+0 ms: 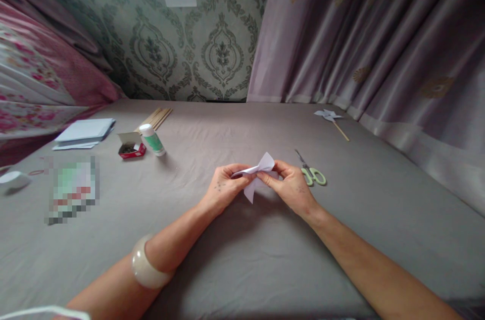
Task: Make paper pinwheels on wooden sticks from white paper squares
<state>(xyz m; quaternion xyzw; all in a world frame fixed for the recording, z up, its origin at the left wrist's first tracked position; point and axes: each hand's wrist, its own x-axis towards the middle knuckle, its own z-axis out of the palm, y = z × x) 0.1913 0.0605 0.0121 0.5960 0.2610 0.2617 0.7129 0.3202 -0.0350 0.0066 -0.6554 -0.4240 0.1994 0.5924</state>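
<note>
A white paper pinwheel [266, 162] is held up between both hands above the grey cloth. Its blades are folded in toward the middle, and one point hangs down. My left hand [224, 181] pinches it from the left, thumb near the centre. From the other side my right hand [291, 183] grips it, its thumb also close to the centre. The fingers behind the paper are partly hidden. Just beyond my right hand lie scissors [318, 176] with pale green handles, blades pointing away.
At the left are stacked paper sheets [84, 130], wooden sticks [161, 117], a glue bottle [152, 140], an open red box [132, 151] of small dark pieces and a white roll [14, 180]. A pinwheel on a stick [329, 115] lies far right. Curtains [364, 32] border the right side.
</note>
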